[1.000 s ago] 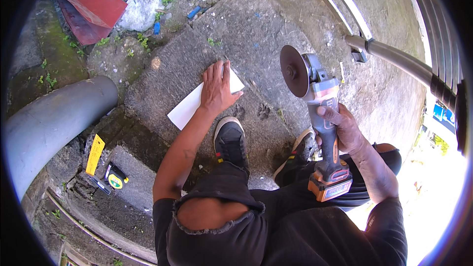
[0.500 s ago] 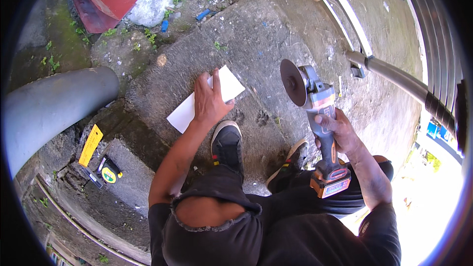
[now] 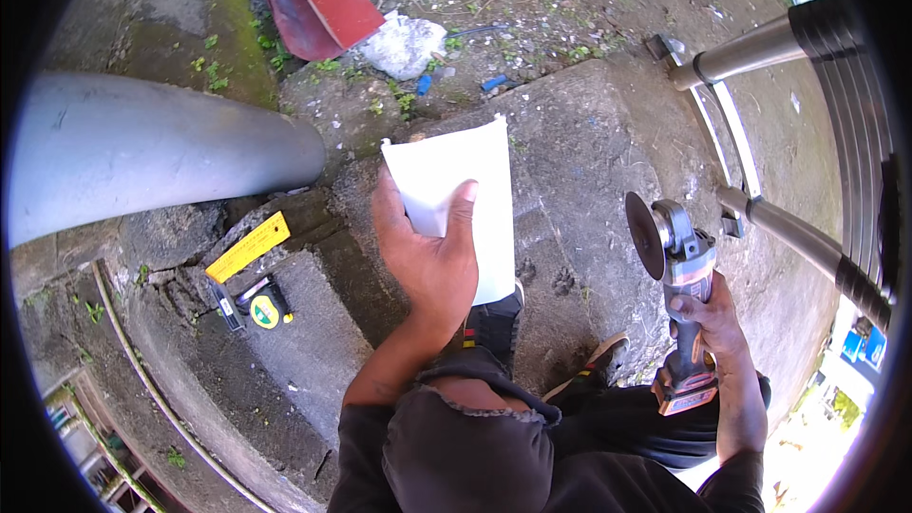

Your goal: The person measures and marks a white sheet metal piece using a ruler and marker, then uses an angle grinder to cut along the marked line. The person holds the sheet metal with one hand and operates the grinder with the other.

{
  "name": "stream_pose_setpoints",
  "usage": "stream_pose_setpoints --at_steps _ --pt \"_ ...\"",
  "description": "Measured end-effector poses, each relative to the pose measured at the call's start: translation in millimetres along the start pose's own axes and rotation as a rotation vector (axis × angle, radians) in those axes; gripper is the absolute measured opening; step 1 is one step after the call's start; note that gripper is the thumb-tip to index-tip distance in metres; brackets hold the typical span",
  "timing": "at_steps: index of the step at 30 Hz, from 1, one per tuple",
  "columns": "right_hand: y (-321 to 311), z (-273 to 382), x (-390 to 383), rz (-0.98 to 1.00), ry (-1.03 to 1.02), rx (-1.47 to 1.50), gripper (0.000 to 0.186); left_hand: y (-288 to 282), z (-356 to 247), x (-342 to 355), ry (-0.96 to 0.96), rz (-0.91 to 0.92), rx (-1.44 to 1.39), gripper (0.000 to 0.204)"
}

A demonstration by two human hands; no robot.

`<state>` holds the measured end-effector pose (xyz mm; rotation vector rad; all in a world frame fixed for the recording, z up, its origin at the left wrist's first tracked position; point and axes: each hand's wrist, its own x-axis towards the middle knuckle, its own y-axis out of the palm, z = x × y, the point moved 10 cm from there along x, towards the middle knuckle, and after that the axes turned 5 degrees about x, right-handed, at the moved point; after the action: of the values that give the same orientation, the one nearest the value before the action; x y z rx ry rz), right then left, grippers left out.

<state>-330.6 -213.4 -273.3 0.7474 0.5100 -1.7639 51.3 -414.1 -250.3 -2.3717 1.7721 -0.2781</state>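
My left hand (image 3: 429,271) grips a white channel-like panel piece (image 3: 489,228) with thin raised side edges. The thumb presses on its face while the other fingers wrap behind the left edge, mostly out of sight. It is held up above the concrete, over my left shoe (image 3: 496,325). Off to the right, my right hand (image 3: 714,315) is closed round the body of a cordless angle grinder (image 3: 692,266). Its dark cutting disc (image 3: 646,236) faces left, apart from the white piece. Whether the disc is spinning I cannot tell.
At left lie a yellow ruler (image 3: 249,247), a small dark tool (image 3: 226,308) and a tape measure (image 3: 267,310). A thick grey pipe (image 3: 180,154) juts in above them. Metal tubes (image 3: 746,55) stand at right. Red sheets (image 3: 323,2) and a pale stone (image 3: 404,47) lie far off.
My left hand has lifted the white piece off the concrete and tilted it up toward me. The grinder in my right hand has shifted right and lower in view. The whole view has swung.
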Motion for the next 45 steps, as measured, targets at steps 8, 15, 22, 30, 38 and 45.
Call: stream_pose_setpoints --at_steps 8,15,22,30,38,45 --pt "10 1 -6 0.043 -0.013 -0.113 0.061 -13 0 -7 -0.134 0.189 -0.388 0.033" --pt "15 70 -17 0.047 -0.17 -0.465 0.077 -4 18 -19 -0.198 0.416 -0.55 0.033" --pt "35 142 -24 0.075 -0.232 -0.77 0.089 19 23 -21 -0.406 0.712 -0.586 0.03" --pt "43 138 -11 0.128 -0.142 -0.817 0.098 40 28 -19 -0.536 0.92 -0.535 0.031" --pt "50 139 -4 0.179 -0.198 -0.893 0.086 60 25 -20 -0.536 1.074 -0.436 0.038" --pt "46 125 -2 0.196 -0.185 -0.895 0.083 66 30 -24 -0.548 1.101 -0.401 0.038"
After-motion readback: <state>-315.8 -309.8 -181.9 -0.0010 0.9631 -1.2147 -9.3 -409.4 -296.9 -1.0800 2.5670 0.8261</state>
